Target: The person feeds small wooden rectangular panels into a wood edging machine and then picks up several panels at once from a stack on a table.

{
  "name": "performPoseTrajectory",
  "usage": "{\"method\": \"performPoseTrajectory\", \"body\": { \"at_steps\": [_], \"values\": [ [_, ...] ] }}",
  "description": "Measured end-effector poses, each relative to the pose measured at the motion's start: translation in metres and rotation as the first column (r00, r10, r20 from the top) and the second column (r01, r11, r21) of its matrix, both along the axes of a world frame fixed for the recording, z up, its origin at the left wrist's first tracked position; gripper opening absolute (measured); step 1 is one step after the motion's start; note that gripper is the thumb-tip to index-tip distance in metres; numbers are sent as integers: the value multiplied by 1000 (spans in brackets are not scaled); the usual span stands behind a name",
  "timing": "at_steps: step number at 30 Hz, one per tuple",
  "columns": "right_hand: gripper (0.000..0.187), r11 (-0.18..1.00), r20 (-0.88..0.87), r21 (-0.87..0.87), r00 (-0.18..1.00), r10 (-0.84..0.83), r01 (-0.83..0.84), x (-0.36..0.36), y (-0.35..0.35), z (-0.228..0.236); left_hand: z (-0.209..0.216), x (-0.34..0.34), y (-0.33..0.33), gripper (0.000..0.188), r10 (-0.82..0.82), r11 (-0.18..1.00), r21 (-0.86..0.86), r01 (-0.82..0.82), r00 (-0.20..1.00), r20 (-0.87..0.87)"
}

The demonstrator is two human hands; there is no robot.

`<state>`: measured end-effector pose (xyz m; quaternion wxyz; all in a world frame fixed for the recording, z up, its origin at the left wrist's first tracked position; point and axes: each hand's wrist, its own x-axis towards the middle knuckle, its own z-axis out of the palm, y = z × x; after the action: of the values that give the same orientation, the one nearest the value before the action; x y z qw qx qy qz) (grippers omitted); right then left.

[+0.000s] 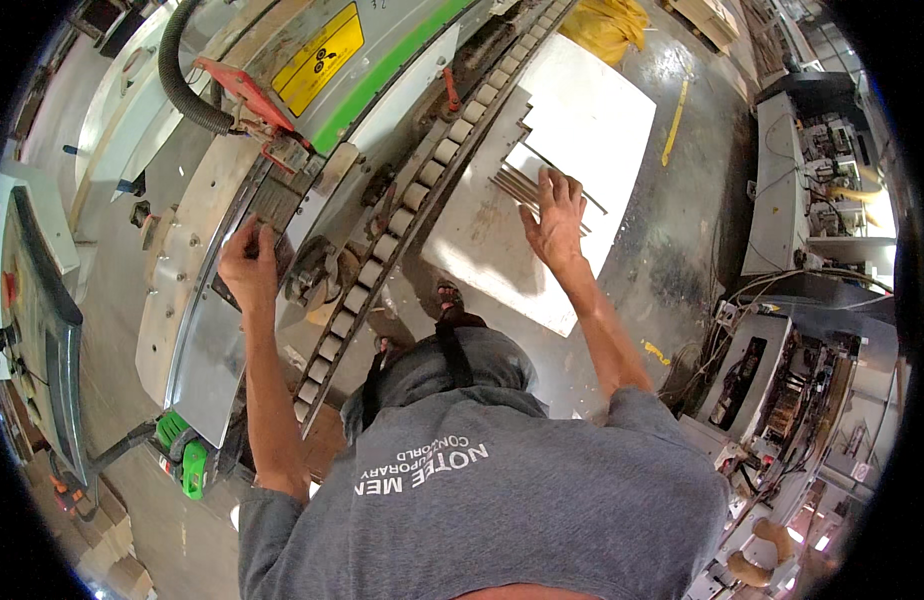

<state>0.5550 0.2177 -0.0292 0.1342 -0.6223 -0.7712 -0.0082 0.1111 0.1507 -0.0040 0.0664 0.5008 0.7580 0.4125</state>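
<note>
My left hand (249, 265) is over the track of a large machine, its fingers curled together beside a dark slatted feed section (276, 200). Whatever the fingertips may pinch is too small or hidden to make out. On my right, a large white board (602, 110) lies low beside the roller rail, with several thin narrow strips (515, 187) on top. Over these strips my right hand (557, 220) reaches with thumb and fingers apart. It is nearest the strips' middle and covers part of them; I cannot tell whether it touches them.
A rail of white rollers (386, 247) runs diagonally between my hands. Above my left hand are a red bracket (244, 92) and a black corrugated hose (172, 70). A green-handled tool (192, 468) sits at lower left. Open machinery with cables (772, 390) stands at right.
</note>
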Motion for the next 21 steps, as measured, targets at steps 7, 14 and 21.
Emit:
{"method": "performPoseTrajectory", "body": {
  "at_steps": [7, 14, 21],
  "values": [
    [69, 999, 109, 24, 994, -33, 30, 18, 8, -19, 7, 15, -47, 25, 48, 997, 47, -58, 979, 197],
    [66, 998, 1, 20, 998, 67, -67, 6, 12, 25, 28, 35, -72, 30, 55, 997, 46, -66, 977, 207],
    [29, 794, -930, -360, 261, -260, -489, -114, -54, 99, 88, 100, -90, 58, -411, 907, 89, 411, 911, -13]
  ]
}}
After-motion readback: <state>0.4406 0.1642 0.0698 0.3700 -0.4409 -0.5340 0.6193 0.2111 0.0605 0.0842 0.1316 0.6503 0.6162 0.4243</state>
